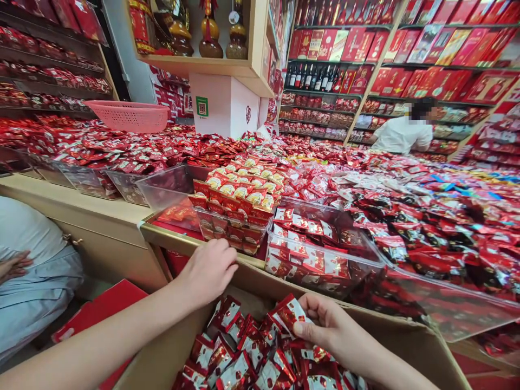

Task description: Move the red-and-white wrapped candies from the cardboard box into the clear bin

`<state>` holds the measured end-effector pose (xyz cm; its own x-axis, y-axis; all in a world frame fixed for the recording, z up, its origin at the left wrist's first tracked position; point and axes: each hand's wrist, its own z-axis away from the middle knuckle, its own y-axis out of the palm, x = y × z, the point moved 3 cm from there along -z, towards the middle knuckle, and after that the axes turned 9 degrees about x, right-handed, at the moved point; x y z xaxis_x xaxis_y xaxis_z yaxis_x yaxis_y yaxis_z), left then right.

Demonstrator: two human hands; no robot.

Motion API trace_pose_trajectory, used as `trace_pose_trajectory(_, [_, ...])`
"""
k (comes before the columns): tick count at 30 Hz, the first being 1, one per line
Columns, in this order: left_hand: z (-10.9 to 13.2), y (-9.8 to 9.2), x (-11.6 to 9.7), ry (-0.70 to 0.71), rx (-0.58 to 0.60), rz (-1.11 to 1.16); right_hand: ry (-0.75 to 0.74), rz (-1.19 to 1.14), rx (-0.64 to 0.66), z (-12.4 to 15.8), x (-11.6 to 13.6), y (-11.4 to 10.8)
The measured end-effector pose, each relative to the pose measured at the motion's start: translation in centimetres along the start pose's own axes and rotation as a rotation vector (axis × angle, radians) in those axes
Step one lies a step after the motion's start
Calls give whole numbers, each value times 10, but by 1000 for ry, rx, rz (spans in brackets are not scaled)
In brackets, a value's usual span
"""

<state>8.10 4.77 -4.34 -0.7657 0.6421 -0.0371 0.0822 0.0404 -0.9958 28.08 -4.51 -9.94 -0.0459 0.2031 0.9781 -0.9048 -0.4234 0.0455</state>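
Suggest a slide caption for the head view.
Right hand holding a packet over a cardboard box of similar packets; left hand near a clear tray.

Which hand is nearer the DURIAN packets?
Left: the left hand is just in front of the DURIAN packets; the right hand is farther right, holding a red-and-white packet.

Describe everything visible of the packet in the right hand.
The packet is small, with a glossy, plastic-looking red and white wrapper. The right hand pinches its edge between thumb and fingers, holding it tilted over similar packets in the cardboard box. It looks sealed; its print is too blurred to read.
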Motion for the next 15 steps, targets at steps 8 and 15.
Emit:
trace_pose_trajectory(8, [-1, 20, 36, -61, -48, 28, -34, 213, -39, -1, 6, 3])
trace_pose_trajectory(15, [10, -26, 32, 48, -78, 138, -364, 702, -221, 20, 26, 14])
